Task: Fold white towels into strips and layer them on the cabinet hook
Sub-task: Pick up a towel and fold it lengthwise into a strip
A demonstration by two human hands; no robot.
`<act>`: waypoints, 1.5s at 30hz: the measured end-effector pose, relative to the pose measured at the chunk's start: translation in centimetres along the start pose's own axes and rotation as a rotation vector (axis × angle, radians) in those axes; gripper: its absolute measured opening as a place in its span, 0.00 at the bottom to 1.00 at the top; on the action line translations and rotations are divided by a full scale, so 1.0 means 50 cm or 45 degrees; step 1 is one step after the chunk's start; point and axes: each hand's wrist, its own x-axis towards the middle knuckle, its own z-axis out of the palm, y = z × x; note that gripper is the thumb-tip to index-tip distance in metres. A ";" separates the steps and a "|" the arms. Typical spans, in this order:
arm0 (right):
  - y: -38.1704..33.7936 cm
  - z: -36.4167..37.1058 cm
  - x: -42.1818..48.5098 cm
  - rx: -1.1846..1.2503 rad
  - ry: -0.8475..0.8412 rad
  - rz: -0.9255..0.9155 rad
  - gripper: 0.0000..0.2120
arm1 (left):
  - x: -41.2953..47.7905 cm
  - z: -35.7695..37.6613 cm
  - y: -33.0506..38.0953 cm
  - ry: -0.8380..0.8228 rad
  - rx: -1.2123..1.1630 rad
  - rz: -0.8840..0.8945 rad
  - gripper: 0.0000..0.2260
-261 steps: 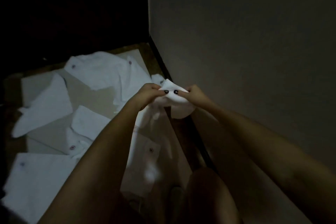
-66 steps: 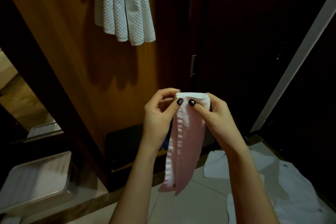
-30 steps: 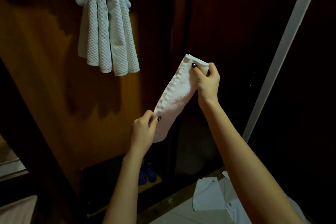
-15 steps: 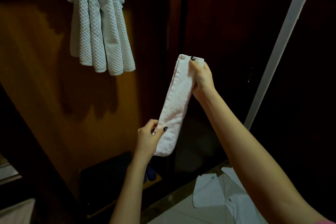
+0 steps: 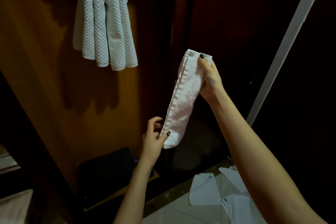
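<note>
A white towel folded into a narrow strip [image 5: 183, 98] hangs slanted in front of the dark cabinet. My right hand [image 5: 211, 78] pinches its upper end, thumb on the front. My left hand [image 5: 153, 138] pinches its lower end between thumb and fingers. Up and to the left, several folded white towels [image 5: 103, 23] hang layered over a hook on the brown wooden cabinet panel [image 5: 45, 78]; the hook itself is hidden under them.
White towels [image 5: 214, 194] lie spread on the tiled floor at lower right. A pale door frame strip [image 5: 291, 29] runs diagonally at right. A dark box [image 5: 105, 171] sits low inside the cabinet. A pale tray corner [image 5: 12, 203] shows at lower left.
The strip stays stretched between my two hands, now slightly lower and more to the right in view. Since a second ago it went from slanted to nearer upright.
</note>
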 end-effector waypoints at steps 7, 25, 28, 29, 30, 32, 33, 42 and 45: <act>-0.011 0.011 -0.009 0.240 0.008 -0.012 0.07 | -0.032 0.041 -0.011 0.387 0.358 0.267 0.13; -0.034 -0.039 -0.019 0.242 0.166 0.026 0.09 | -0.044 0.029 -0.044 0.094 0.346 0.264 0.18; -0.035 -0.048 -0.018 0.165 0.209 0.017 0.14 | -0.053 0.027 -0.042 -0.011 0.284 0.256 0.13; -0.034 -0.051 -0.017 0.157 0.203 0.016 0.12 | -0.054 0.027 -0.043 -0.023 0.244 0.218 0.12; -0.033 -0.053 -0.016 0.149 0.193 0.017 0.10 | -0.055 0.028 -0.043 -0.021 0.180 0.152 0.12; -0.031 -0.055 -0.017 0.157 0.173 0.023 0.06 | -0.054 0.028 -0.040 -0.040 -0.010 0.007 0.13; -0.031 -0.053 -0.019 0.166 0.166 0.021 0.06 | -0.052 0.028 -0.036 -0.069 -0.094 -0.042 0.14; -0.022 -0.044 -0.015 -0.097 0.390 -0.064 0.08 | -0.061 -0.001 0.006 0.407 0.461 0.307 0.08; 0.000 -0.061 -0.023 -0.287 0.536 -0.110 0.06 | -0.036 -0.041 0.031 0.556 0.563 0.410 0.10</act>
